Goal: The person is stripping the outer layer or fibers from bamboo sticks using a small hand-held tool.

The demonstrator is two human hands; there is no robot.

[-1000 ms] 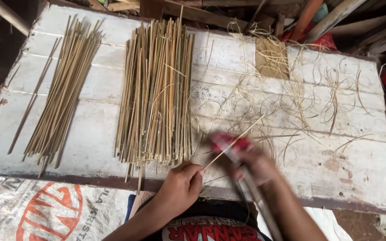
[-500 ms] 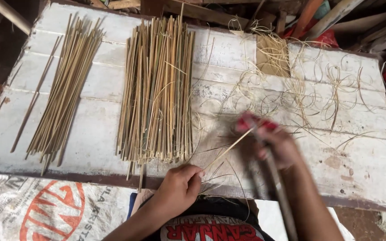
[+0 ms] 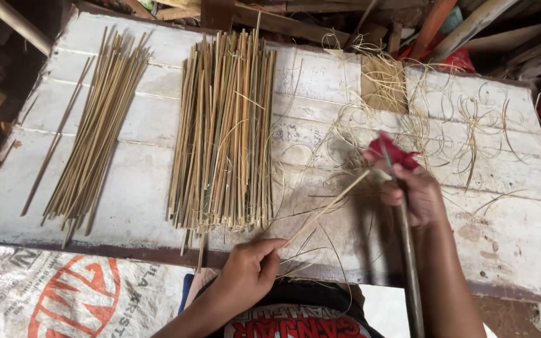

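Two bundles of bamboo sticks lie on the white plank table (image 3: 126, 206): a thinner bundle (image 3: 95, 131) at upper left of frame, a thicker bundle (image 3: 223, 131) at centre, well apart. One loose stick (image 3: 54, 139) lies alone just left of the thinner bundle. Curled shavings (image 3: 458, 125) are scattered across upper right; too many to count. A small tan block (image 3: 384, 84) sits among them near the top edge. Printed sack (image 3: 64, 294) at lower left, below the table edge. No containers in view.

My left hand (image 3: 248, 272), bottom centre, is closed, pinching the near end of one thin strip (image 3: 327, 209) that runs diagonally up right over the table. My right hand (image 3: 411, 191), right of centre, is closed around a long dark-bladed knife with a red-wrapped end (image 3: 394, 151); the strip's far end meets it there. Blade detail is blurred. Loose shavings lie under and around the strip; nothing covers it.
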